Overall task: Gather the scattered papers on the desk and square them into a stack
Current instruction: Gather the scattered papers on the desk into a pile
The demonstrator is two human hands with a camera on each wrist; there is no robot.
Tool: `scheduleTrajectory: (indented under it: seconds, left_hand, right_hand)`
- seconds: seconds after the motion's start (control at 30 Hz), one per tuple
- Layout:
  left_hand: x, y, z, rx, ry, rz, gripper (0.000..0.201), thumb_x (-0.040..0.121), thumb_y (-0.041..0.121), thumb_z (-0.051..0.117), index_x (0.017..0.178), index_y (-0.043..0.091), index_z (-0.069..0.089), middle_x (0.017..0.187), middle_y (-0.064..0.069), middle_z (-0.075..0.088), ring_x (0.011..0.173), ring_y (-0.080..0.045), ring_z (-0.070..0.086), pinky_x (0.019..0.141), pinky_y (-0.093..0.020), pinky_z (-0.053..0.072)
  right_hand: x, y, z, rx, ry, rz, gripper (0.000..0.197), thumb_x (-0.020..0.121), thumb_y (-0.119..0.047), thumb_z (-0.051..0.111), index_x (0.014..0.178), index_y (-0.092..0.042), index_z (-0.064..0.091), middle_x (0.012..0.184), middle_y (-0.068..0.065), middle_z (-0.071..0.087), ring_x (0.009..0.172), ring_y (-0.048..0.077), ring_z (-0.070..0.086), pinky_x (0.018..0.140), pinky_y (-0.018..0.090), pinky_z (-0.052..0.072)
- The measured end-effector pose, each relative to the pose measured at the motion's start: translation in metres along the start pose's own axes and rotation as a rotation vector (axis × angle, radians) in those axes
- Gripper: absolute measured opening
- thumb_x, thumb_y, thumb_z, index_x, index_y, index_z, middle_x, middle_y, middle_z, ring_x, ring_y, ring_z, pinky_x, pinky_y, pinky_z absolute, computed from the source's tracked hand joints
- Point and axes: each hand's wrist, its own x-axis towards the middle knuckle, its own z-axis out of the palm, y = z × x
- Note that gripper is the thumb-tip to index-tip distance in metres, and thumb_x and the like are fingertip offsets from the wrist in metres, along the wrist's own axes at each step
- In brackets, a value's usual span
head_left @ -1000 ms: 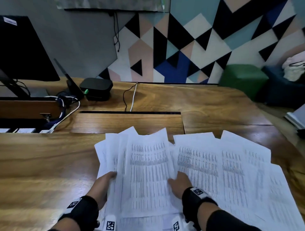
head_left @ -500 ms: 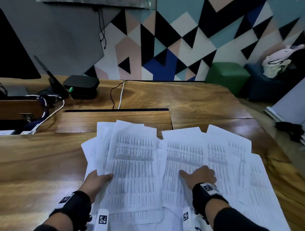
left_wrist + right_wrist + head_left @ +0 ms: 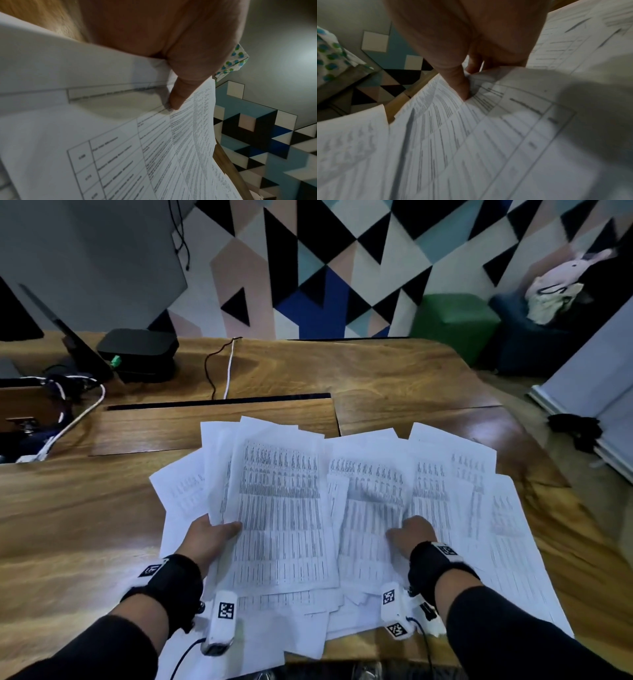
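Observation:
Several printed white papers [image 3: 281, 508] lie fanned and overlapping on the wooden desk [image 3: 85, 525]. My left hand [image 3: 212, 537] grips the left bundle at its left edge. Its thumb [image 3: 178, 97] lies on the top sheet [image 3: 154, 155], and its fingers are hidden beneath. My right hand [image 3: 409, 530] sits on the middle sheets with curled fingers, and the paper bunches up just beyond them. In the right wrist view the thumb [image 3: 460, 83] and fingers pinch a sheet [image 3: 488, 148]. More sheets spread out to the right of that hand.
A black box [image 3: 137, 354] and cables [image 3: 226, 368] sit at the back left of the desk. A wooden flap [image 3: 212, 426] lies just behind the papers. A green stool [image 3: 455, 320] stands past the desk's far right corner. The front sheets overhang the near edge.
My right hand went from lying flat on the sheets to curling its fingers and bunching the paper. My left hand kept its hold on the left bundle. The camera view turned right.

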Motion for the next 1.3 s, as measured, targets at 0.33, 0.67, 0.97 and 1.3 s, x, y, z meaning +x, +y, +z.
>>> scheduleTrajectory:
  seconds: [0.33, 0.67, 0.97, 1.3]
  left_hand:
    - [0.002, -0.011, 0.020, 0.033, -0.006, -0.072, 0.019, 0.088, 0.005, 0.066, 0.106, 0.002, 0.068, 0.101, -0.021, 0.073, 0.092, -0.038, 0.070, 0.087, -0.048, 0.055]
    - [0.004, -0.022, 0.023, 0.087, 0.068, -0.118, 0.013, 0.086, 0.003, 0.064, 0.099, 0.006, 0.067, 0.096, -0.018, 0.071, 0.089, -0.036, 0.067, 0.085, -0.047, 0.055]
    - [0.004, -0.025, 0.020, 0.101, 0.059, -0.138, 0.017, 0.087, 0.006, 0.064, 0.104, 0.005, 0.067, 0.098, -0.018, 0.071, 0.089, -0.036, 0.068, 0.081, -0.045, 0.056]
    - [0.001, -0.026, 0.015, 0.083, 0.030, -0.134, 0.011, 0.087, 0.005, 0.065, 0.096, 0.008, 0.069, 0.095, -0.017, 0.073, 0.089, -0.036, 0.069, 0.084, -0.046, 0.056]
  right_hand:
    - [0.037, 0.055, -0.054, 0.035, 0.102, 0.267, 0.049, 0.075, -0.014, 0.070, 0.115, -0.004, 0.044, 0.081, 0.015, 0.053, 0.056, 0.021, 0.049, 0.047, 0.026, 0.039]
    - [0.040, 0.048, -0.050, -0.143, 0.092, 0.330, 0.095, 0.049, -0.061, 0.070, 0.126, -0.008, 0.052, 0.122, 0.018, 0.057, 0.104, 0.034, 0.060, 0.092, 0.044, 0.052]
    - [0.033, 0.034, -0.028, 0.515, -0.106, 0.212, 0.087, 0.072, -0.029, 0.082, 0.141, -0.001, 0.038, 0.132, 0.018, 0.051, 0.113, 0.036, 0.052, 0.086, 0.041, 0.043]
    - [0.014, 0.010, -0.020, 0.450, 0.035, -0.086, 0.023, 0.084, -0.011, 0.064, 0.102, 0.003, 0.062, 0.096, 0.019, 0.068, 0.079, 0.028, 0.063, 0.074, 0.035, 0.054]
